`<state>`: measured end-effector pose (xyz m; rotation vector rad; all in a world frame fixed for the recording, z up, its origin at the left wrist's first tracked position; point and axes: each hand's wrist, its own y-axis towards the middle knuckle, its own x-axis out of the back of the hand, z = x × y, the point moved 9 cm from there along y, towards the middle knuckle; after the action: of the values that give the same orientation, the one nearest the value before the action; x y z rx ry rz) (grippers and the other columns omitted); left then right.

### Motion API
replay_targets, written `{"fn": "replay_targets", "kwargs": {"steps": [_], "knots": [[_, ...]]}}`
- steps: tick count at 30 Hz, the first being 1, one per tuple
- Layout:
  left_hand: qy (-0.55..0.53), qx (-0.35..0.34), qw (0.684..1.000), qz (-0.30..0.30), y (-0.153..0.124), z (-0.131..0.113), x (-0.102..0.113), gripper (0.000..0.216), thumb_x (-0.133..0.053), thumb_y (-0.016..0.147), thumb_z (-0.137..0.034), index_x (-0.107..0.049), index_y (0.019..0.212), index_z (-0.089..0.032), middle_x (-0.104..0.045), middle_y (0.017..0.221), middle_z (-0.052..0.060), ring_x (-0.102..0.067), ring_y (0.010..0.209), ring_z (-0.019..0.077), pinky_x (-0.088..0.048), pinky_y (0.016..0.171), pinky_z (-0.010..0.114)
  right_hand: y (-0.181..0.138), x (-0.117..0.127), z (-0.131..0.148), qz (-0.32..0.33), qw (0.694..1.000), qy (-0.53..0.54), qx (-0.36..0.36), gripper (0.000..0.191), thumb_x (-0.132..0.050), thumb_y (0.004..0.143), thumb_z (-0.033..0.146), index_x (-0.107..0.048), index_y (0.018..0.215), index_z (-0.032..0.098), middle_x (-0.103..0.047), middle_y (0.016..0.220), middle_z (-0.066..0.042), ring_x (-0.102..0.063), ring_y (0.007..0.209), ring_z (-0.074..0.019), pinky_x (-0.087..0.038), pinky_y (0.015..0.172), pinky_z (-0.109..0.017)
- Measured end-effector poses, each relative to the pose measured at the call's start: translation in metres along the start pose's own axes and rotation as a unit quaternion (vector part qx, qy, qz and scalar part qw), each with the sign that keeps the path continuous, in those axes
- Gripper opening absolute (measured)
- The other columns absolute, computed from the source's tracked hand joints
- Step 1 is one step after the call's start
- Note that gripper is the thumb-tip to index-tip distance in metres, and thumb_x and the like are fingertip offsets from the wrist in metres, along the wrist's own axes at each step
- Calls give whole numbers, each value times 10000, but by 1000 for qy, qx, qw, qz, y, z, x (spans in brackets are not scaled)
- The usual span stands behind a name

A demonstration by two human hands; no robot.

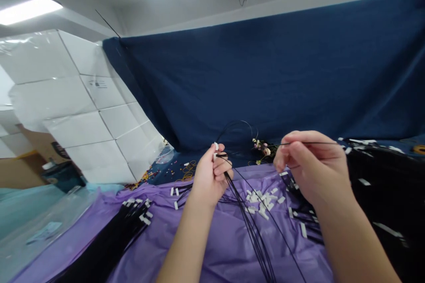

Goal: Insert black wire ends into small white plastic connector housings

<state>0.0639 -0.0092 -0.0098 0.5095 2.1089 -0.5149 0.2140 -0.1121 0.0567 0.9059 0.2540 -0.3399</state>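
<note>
My left hand [212, 172] is closed around a bunch of thin black wires [252, 230] that trail down over the purple sheet [219, 247]. A small white connector [216, 146] sits pinched at its fingertips. My right hand [305, 163] is closed in a pinch on a single black wire [315, 143] that runs out level to the right. Between and below the hands lies a scatter of small white connectors [262, 201].
A long bundle of black wires with white ends [126, 225] lies at the left of the sheet. More black wires [381, 194] are heaped at the right. Stacked white boxes [89, 115] stand at the left, a dark blue cloth [265, 84] hangs behind. Yellow rubber bands [189, 169] lie beyond.
</note>
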Motion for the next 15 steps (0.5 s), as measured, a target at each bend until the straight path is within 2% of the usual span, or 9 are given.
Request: {"fn": "replay_targets", "kwargs": {"steps": [4, 7, 9, 11, 13, 15], "knots": [[33, -19, 999, -18, 1, -3, 3, 279, -412, 1019, -302, -497, 788, -169, -177, 466, -117, -251, 284, 26, -172, 302, 105, 0, 16, 6, -95, 995, 26, 25, 63, -732, 863, 334, -757, 860, 276, -607, 587, 29, -548, 454, -111, -472, 440, -255], [78, -59, 995, -30, 0, -7, 6, 249, -454, 1000, -347, -492, 809, -192, -198, 470, -114, -243, 300, 37, -174, 312, 113, 2, 24, 9, -116, 991, 67, 16, 79, -748, 842, 407, -754, 819, 332, -522, 609, 31, -496, 487, -102, -469, 461, -253], [119, -99, 988, -32, -1, -11, 6, 238, -495, 977, -389, -492, 826, -204, -226, 479, -111, -251, 315, 41, -173, 318, 115, 5, 22, 14, -84, 993, 86, 17, 161, -808, 745, 500, -746, 729, 353, -489, 663, 21, -510, 562, -113, -522, 551, -274], [163, -144, 976, -28, -3, -15, 4, 251, -530, 952, -420, -487, 825, -208, -264, 503, -103, -252, 334, 37, -175, 324, 115, 8, 11, 19, -7, 996, 93, 13, 246, -825, 672, 576, -726, 641, 353, -482, 681, 15, -545, 613, -131, -562, 658, -318], [206, -190, 960, -17, -7, -19, -1, 268, -546, 938, -431, -487, 810, -203, -283, 534, -97, -224, 355, 30, -183, 328, 116, 5, -2, 18, 76, 991, 108, -7, 266, -793, 704, 594, -722, 622, 351, -471, 630, 23, -520, 523, -113, -547, 584, -306], [248, -220, 944, 4, -11, -19, -7, 288, -569, 922, -442, -502, 795, -193, -269, 549, -98, -181, 378, 25, -206, 334, 117, -1, -11, 11, 125, 984, 122, -42, 216, -764, 774, 540, -741, 686, 345, -437, 563, 41, -407, 397, -72, -426, 419, -243]]}}
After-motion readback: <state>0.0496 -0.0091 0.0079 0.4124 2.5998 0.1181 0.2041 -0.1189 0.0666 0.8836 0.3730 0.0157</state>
